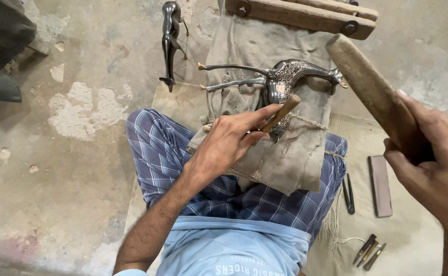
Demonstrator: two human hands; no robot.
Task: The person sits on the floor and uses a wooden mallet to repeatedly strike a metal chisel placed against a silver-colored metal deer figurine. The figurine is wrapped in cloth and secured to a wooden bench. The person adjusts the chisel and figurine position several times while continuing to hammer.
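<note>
A dark metal animal figure (285,77) with engraved patterning lies on its side on a folded sackcloth (285,153) over my lap. My left hand (234,137) grips a small wooden-handled chisel (282,113), its lower end against the figure's body. My right hand (431,163) holds a thick wooden mallet (367,84) raised above and to the right of the figure.
A second plain dark metal figure (170,41) lies on the concrete floor at upper left. A wooden block (300,15) lies at the top. On the mat to the right lie a flat sharpening stone (380,185), a dark tool (348,194) and several small chisels (368,251).
</note>
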